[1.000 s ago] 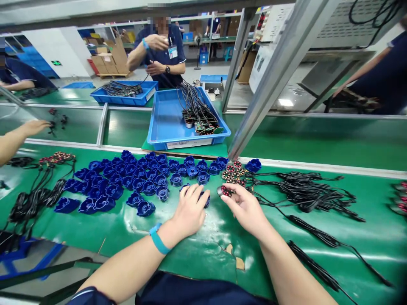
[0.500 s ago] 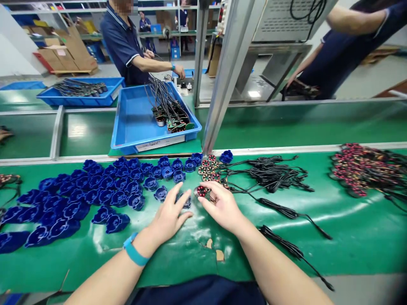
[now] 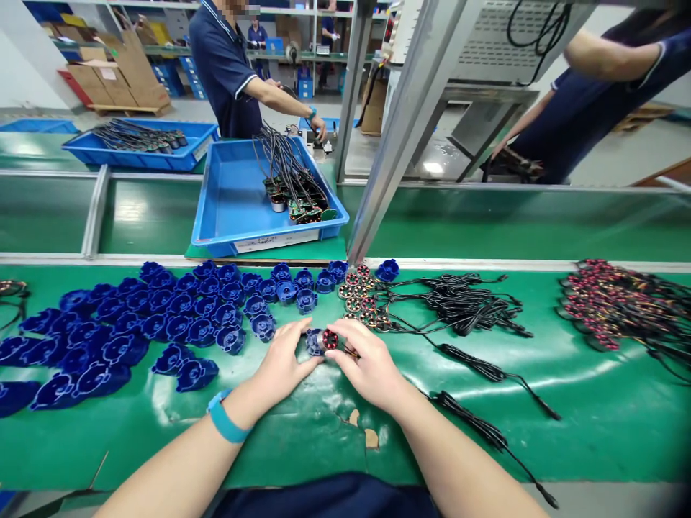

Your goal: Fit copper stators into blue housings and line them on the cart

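Note:
Above the green mat, my left hand has its thumb and fingers closed around a blue plastic housing. My right hand pinches a small round motor with a silver side and a red and black coil face. Motor and housing meet between my hands; whether the motor is inside cannot be told. Just behind my right hand lie several similar motors, their black cables trailing right. To the left of my left hand spreads a large group of blue housings.
A blue tray with wired circuit boards stands behind the mat, left of a metal post. More wired motors are heaped at the far right. Bundled cables lie beside my right forearm. Two co-workers stand across the bench.
My right hand has brought the motor left and slightly down to the blue housing. My left fingers have closed around the housing. The two parts, apart before, now meet.

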`<state>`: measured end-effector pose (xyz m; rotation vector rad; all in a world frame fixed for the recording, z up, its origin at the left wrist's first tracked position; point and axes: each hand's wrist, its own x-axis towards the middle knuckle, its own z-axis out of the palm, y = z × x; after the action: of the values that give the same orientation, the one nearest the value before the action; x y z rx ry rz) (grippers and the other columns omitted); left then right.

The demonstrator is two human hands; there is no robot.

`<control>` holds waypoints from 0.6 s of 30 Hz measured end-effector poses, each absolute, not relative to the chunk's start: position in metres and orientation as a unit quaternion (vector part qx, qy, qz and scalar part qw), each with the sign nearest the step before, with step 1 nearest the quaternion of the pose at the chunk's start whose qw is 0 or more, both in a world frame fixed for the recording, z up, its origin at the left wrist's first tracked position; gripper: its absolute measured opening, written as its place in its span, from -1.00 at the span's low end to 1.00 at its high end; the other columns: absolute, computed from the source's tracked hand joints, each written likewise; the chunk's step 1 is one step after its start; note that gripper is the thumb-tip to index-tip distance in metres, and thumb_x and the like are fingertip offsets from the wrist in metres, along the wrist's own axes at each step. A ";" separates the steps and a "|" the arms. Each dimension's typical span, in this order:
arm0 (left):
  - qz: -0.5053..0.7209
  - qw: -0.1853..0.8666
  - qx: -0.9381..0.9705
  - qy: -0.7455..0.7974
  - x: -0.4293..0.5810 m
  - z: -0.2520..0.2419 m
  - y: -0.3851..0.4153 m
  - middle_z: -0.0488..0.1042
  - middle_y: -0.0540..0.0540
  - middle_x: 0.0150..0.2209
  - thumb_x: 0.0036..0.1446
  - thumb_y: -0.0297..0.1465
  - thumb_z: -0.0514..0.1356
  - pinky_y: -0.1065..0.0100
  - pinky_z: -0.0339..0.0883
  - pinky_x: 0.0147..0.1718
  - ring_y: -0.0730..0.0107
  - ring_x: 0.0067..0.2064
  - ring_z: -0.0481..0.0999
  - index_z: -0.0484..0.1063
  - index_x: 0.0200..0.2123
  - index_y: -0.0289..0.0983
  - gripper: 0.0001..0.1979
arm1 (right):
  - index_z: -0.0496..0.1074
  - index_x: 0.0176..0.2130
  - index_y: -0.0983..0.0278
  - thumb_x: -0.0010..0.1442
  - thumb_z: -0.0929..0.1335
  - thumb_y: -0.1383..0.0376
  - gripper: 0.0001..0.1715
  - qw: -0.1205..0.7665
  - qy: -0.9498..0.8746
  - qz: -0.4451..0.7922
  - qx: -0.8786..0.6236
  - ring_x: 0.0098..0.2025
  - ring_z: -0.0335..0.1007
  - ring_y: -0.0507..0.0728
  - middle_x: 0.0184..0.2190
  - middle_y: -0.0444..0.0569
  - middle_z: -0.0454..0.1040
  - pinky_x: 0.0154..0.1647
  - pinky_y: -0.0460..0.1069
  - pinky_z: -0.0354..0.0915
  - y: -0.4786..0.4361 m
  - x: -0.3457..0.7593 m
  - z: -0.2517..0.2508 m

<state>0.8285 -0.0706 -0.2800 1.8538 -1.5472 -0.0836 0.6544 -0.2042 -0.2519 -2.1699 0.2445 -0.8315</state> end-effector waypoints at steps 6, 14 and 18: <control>-0.063 0.375 0.679 -0.628 0.822 -0.274 -0.072 0.52 -0.21 0.08 0.17 -0.42 0.29 -0.01 0.43 0.12 0.09 0.11 0.51 0.32 0.19 -0.18 -0.49 | 0.40 0.17 0.18 0.38 0.30 0.31 -0.61 0.327 0.122 -0.274 -0.896 0.03 0.48 0.23 0.05 0.13 0.45 0.05 0.15 0.50 -0.195 0.657 -0.258; -0.099 0.387 0.662 -0.635 0.822 -0.272 -0.071 0.47 -0.21 0.14 0.12 -0.54 0.24 -0.01 0.40 0.19 0.11 0.18 0.47 0.28 0.23 -0.18 -0.41 | 0.46 0.16 0.12 0.31 0.39 0.33 -0.56 0.371 0.124 -0.267 -0.881 0.05 0.49 0.20 0.06 0.06 0.47 0.11 0.12 0.48 -0.199 0.657 -0.262; -0.108 0.388 0.665 -0.629 0.821 -0.272 -0.070 0.48 -0.20 0.12 0.15 -0.53 0.25 0.01 0.41 0.18 0.13 0.15 0.47 0.29 0.20 -0.18 -0.45 | 0.49 0.15 0.14 0.31 0.39 0.32 -0.57 0.389 0.121 -0.282 -0.869 0.09 0.48 0.20 0.07 0.05 0.52 0.16 0.12 0.45 -0.196 0.658 -0.263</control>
<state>0.8215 -0.0703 -0.2725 1.6908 -1.6012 -0.2743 0.6585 -0.1963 -0.2629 -2.2092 0.3069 -0.7180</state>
